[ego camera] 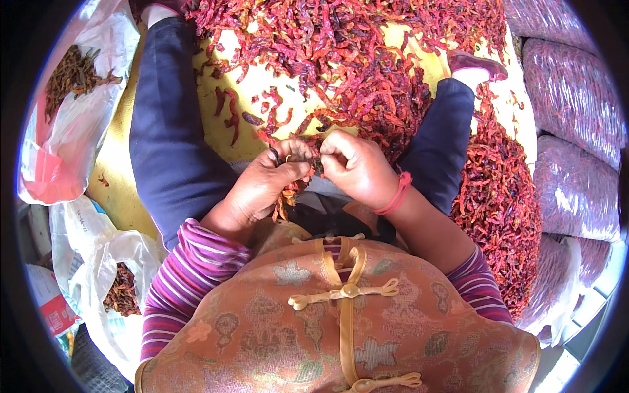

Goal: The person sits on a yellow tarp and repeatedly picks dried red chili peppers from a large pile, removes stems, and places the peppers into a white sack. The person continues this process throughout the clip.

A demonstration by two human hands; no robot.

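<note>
Above my lap, my left hand [268,179] is closed around several dried chili peppers [286,196], whose orange-brown ends hang below the palm. A dark pepper piece pokes out between its fingers. Close beside it, my right hand [361,169] has thumb and forefinger pinched together at the dark reddish peppers [314,145] between the two hands. Whether the right fingertips grip a pepper is hidden by the curled fingers. Just beyond both hands, a large heap of dried red chilies [334,59] spreads over a yellow sheet [304,105] between my legs.
On the left stand an open white plastic bag [110,245] with darker peppers and another bag [105,59] holding brownish ones. A second red chili pile [499,216] lies beyond my right leg [437,142]. Stacked clear bags full of chilies [572,93] line the right side.
</note>
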